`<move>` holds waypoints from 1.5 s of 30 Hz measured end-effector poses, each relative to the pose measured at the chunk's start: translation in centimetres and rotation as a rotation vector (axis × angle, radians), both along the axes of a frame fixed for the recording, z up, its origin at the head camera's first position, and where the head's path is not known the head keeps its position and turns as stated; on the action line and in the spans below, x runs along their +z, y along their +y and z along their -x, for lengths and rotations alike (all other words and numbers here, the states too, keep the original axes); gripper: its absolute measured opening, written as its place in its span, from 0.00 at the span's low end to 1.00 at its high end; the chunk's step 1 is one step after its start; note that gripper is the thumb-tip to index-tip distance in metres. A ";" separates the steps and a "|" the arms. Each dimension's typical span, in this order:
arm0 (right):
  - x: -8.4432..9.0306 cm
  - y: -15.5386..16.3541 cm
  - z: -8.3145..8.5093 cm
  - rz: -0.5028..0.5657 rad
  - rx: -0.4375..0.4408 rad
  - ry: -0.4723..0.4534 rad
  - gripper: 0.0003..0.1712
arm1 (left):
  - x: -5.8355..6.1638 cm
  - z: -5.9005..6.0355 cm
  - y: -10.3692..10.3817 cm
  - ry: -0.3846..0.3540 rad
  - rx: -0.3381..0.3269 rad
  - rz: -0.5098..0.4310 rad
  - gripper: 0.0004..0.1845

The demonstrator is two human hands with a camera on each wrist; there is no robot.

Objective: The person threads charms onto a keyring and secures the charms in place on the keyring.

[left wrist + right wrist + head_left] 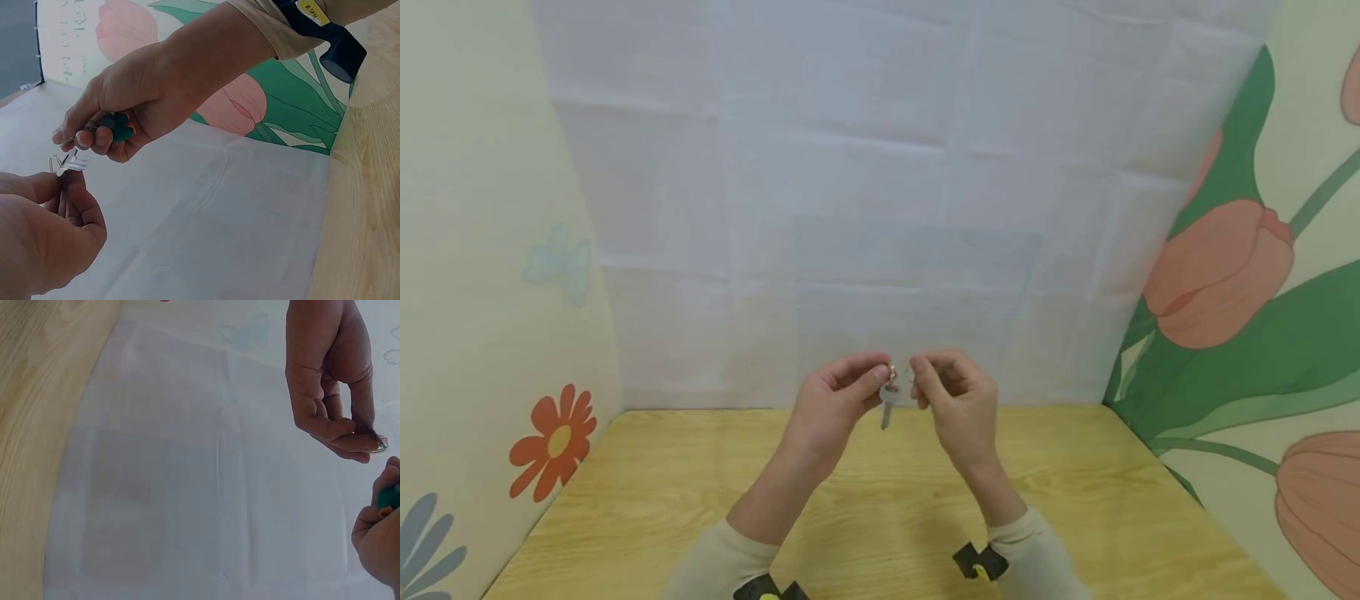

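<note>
left hand (835, 400) pinches key ring (64, 164); right hand (953, 396) grips something green, perhaps unlabelled.

No legible txt, yellow tag on black wrist strap (314, 10) has marks, too blurred to read

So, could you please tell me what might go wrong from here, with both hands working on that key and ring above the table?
The left hand only pinches the ring and key at its fingertips, so they could slip and drop onto the wooden table. The right hand pinches a small green piece just as lightly; it might fall too. The hands crowd together, hiding the ring in the head view, so a slip may go unnoticed.
</note>
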State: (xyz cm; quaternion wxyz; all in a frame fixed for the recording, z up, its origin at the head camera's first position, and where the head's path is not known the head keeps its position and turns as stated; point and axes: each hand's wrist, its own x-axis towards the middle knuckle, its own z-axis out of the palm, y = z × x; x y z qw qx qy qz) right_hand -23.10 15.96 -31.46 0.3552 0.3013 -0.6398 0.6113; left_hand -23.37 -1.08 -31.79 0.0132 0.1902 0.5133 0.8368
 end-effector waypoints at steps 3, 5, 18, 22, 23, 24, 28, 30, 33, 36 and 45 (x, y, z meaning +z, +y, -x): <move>-0.2 -0.1 -0.1 -0.007 0.029 0.000 0.02 | 0.0 0.0 0.1 0.000 0.021 0.014 0.13; -0.3 -0.1 0.0 -0.015 0.045 0.008 0.01 | -0.1 0.0 0.1 0.004 0.034 0.027 0.13; 1.2 -1.2 -1.9 -0.067 0.072 0.042 0.03 | 0.0 -0.2 0.2 0.009 0.095 0.072 0.17; 1.2 -1.3 -1.8 -0.079 0.059 0.042 0.03 | 0.0 -0.2 0.2 0.013 0.103 0.080 0.14; 1.1 -1.2 -1.7 -0.081 0.053 0.041 0.03 | 0.0 -0.2 0.2 0.016 0.104 0.083 0.14; 0.9 -1.2 -1.5 -0.080 0.048 0.038 0.03 | 0.0 -0.2 0.2 0.017 0.105 0.086 0.14; -0.2 -0.9 -0.3 -0.072 0.014 0.020 0.03 | 0.0 -0.1 0.0 0.028 0.107 0.092 0.14; -0.6 -0.7 0.1 -0.061 -0.002 0.011 0.03 | -0.1 -0.1 -0.1 0.032 0.105 0.087 0.13; -1.0 -0.5 0.6 -0.060 -0.014 0.024 0.01 | 0.0 -0.2 -0.2 0.038 0.091 0.075 0.13; -1.1 -0.4 0.9 -0.075 -0.016 0.059 0.02 | 0.2 -0.4 -0.4 0.047 0.087 0.068 0.13; -0.9 -0.2 0.7 -0.065 -0.020 0.099 0.06 | 0.6 -0.7 -0.5 0.057 0.144 0.124 0.16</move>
